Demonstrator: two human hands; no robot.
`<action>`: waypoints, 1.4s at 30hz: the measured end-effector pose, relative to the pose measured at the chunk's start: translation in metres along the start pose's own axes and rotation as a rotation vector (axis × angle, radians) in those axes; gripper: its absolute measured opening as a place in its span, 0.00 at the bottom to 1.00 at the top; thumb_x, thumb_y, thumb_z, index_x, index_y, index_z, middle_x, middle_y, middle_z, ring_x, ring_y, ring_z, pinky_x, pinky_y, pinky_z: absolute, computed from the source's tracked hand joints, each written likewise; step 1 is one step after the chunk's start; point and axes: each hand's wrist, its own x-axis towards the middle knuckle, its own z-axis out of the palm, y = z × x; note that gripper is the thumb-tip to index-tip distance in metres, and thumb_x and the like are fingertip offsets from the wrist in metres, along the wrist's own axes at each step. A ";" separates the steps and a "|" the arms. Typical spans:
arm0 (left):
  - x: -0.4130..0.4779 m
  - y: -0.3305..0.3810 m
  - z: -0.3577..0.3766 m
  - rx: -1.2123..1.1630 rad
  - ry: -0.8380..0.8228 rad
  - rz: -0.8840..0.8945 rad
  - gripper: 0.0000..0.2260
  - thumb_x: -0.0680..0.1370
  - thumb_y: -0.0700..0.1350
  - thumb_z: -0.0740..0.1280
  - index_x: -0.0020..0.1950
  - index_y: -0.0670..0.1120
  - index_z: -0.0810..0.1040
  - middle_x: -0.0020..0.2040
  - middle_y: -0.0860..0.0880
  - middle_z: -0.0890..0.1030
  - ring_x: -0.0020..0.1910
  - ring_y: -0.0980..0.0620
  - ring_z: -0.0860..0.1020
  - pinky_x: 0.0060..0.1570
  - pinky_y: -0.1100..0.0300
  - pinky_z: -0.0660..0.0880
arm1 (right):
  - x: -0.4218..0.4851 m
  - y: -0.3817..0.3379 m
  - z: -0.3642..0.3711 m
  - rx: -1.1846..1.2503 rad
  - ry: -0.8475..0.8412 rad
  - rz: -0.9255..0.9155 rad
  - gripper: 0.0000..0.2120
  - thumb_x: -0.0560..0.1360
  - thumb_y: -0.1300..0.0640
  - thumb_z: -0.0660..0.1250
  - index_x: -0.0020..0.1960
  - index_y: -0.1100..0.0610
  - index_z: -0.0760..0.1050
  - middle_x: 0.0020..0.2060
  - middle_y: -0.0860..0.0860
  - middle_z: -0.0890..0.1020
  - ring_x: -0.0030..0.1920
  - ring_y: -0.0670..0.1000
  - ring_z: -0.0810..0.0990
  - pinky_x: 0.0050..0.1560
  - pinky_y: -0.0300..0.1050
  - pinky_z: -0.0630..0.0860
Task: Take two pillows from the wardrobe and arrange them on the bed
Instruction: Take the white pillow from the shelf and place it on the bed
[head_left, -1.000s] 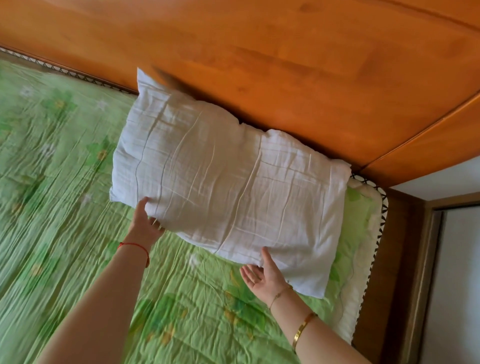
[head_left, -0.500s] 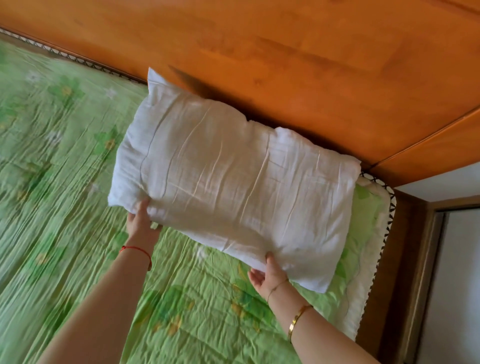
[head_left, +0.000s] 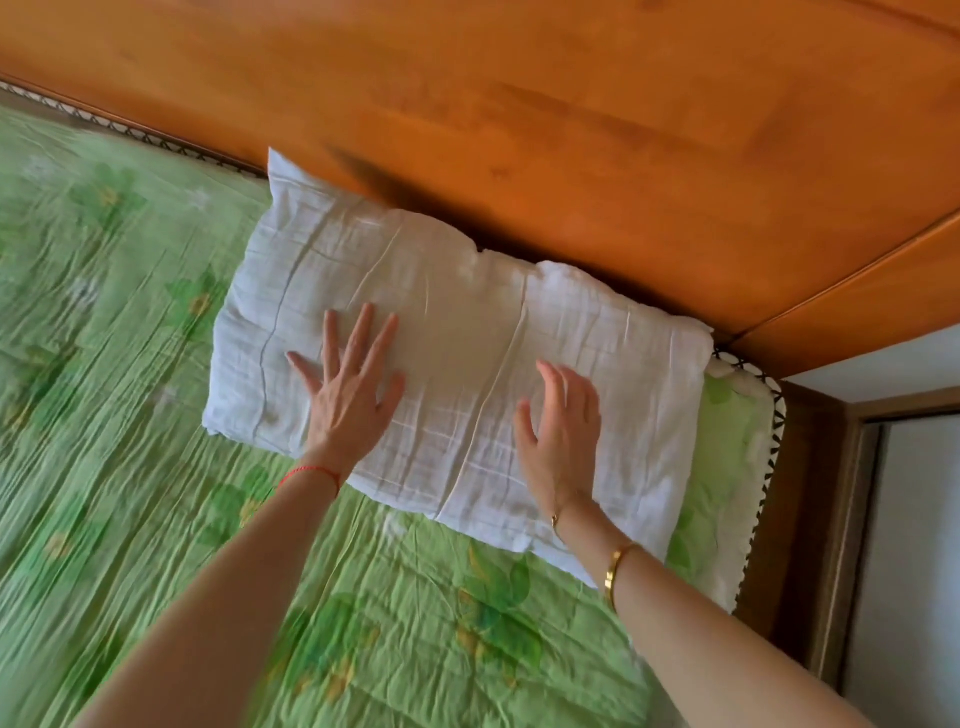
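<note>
A white, wrinkled pillow (head_left: 457, 322) lies flat on the bed, its far edge against the wooden headboard, near the bed's right corner. My left hand (head_left: 350, 389) rests palm down on the pillow's left half with fingers spread. My right hand (head_left: 563, 426) lies on the right half, fingers loosely apart, palm on the fabric. Neither hand holds anything. Only one pillow is in view; no wardrobe is visible.
The bed carries a green floral quilt (head_left: 130, 415) with a white trimmed edge (head_left: 748, 467) at the right. An orange wooden headboard (head_left: 519, 130) runs along the far side. A brown door frame (head_left: 852, 519) and pale wall stand at the right.
The pillow, held up by its near edge before, now lies flat against the headboard. Both hands let go of the edge and moved onto its top surface.
</note>
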 end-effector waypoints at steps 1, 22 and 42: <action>0.008 -0.003 0.002 0.023 -0.028 -0.011 0.29 0.84 0.56 0.58 0.83 0.60 0.49 0.84 0.54 0.49 0.82 0.41 0.41 0.68 0.21 0.39 | 0.013 0.004 0.002 -0.080 -0.046 -0.030 0.24 0.81 0.49 0.57 0.76 0.50 0.61 0.74 0.54 0.66 0.76 0.57 0.60 0.76 0.56 0.58; 0.077 -0.012 -0.015 0.159 0.106 0.113 0.25 0.83 0.51 0.56 0.81 0.53 0.62 0.81 0.47 0.61 0.81 0.36 0.52 0.73 0.26 0.40 | 0.083 0.042 0.023 -0.357 -0.224 -0.060 0.31 0.81 0.38 0.42 0.81 0.46 0.42 0.80 0.48 0.43 0.79 0.60 0.38 0.75 0.69 0.38; -0.011 0.013 0.012 -0.015 0.055 0.091 0.28 0.81 0.50 0.59 0.82 0.49 0.60 0.83 0.47 0.57 0.83 0.43 0.49 0.74 0.26 0.44 | -0.015 0.064 0.006 -0.383 -0.332 -0.114 0.33 0.81 0.38 0.49 0.81 0.49 0.43 0.80 0.53 0.43 0.79 0.62 0.43 0.75 0.70 0.46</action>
